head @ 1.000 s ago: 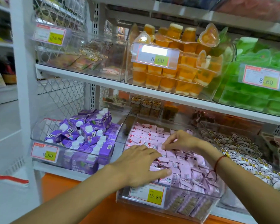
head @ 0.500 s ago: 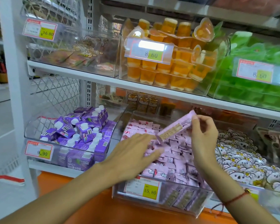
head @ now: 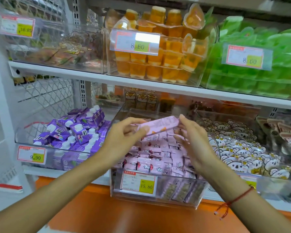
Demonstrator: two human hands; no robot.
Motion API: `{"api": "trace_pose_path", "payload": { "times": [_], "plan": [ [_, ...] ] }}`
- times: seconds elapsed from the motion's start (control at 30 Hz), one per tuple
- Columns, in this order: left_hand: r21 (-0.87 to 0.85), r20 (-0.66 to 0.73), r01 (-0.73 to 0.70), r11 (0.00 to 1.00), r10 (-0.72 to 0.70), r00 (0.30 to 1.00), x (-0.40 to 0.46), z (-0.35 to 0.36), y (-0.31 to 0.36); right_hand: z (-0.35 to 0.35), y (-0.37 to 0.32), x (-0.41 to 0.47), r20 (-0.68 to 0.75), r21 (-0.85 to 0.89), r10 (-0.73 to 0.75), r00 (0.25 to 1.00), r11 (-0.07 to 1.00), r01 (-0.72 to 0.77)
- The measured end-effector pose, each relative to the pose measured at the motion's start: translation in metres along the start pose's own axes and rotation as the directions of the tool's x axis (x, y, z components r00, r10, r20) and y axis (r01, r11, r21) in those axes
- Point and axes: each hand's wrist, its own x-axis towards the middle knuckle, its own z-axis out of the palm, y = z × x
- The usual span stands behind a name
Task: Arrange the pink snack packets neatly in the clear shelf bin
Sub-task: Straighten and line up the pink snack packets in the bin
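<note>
Pink flat snack packet (head: 158,125) held above clear plastic shelf bin (head: 158,197) of pink packets (head: 158,158); left hand (head: 123,140) pinches left end, right hand (head: 194,138) fingers grip right end.

A white metal lower shelf (head: 65,173) carries three clear plastic bins side by side. The left bin (head: 32,143) holds purple drink cartons, the middle clear shelf bin (head: 158,197) holds pink snack packets and sticks out nearer than its neighbours, and the right bin (head: 275,185) holds white koala-printed packets. The white upper shelf (head: 141,82) bears three further clear bins: pale packets at left, orange jelly cups (head: 158,64) in the middle, green jelly cups (head: 259,78) at right.
</note>
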Motion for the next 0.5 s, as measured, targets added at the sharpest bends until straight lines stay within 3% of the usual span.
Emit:
{"api": "trace_pose_path", "payload": {
  "times": [0.07,0.13,0.2,0.23,0.3,0.37,0.43,0.5],
  "plan": [
    [-0.195,0.005,0.191,0.962,-0.194,0.981,0.002,0.0,0.001,-0.006,-0.002,-0.003,0.029,-0.312,-0.291,0.956,0.906,0.285],
    [-0.272,0.012,0.28,0.921,-0.288,0.958,0.002,0.0,0.0,-0.01,-0.005,-0.007,0.298,-0.484,-0.504,0.811,0.652,0.583],
    [-0.288,0.015,0.298,0.91,-0.307,0.952,0.001,0.002,0.002,-0.011,-0.004,-0.009,0.524,-0.543,-0.472,0.709,0.455,0.705],
    [-0.288,0.016,0.302,0.909,-0.311,0.95,0.001,0.002,0.004,-0.011,-0.002,-0.009,0.558,-0.564,-0.444,0.701,0.416,0.713],
    [-0.282,0.017,0.328,0.902,-0.337,0.941,0.002,0.004,0.009,-0.01,0.002,-0.007,0.546,-0.592,-0.414,0.728,0.424,0.685],
    [-0.27,0.021,0.344,0.899,-0.351,0.936,0.005,0.003,0.01,-0.009,0.004,-0.006,0.514,-0.573,-0.371,0.774,0.522,0.631],
    [-0.215,0.062,0.298,0.93,-0.291,0.955,0.005,0.003,0.008,-0.008,0.005,-0.005,0.501,-0.512,-0.328,0.801,0.633,0.58],
    [-0.133,0.107,0.188,0.973,-0.174,0.979,0.001,0.001,0.005,-0.007,0.006,-0.004,0.507,-0.48,-0.321,0.8,0.665,0.572]
  ]
}}
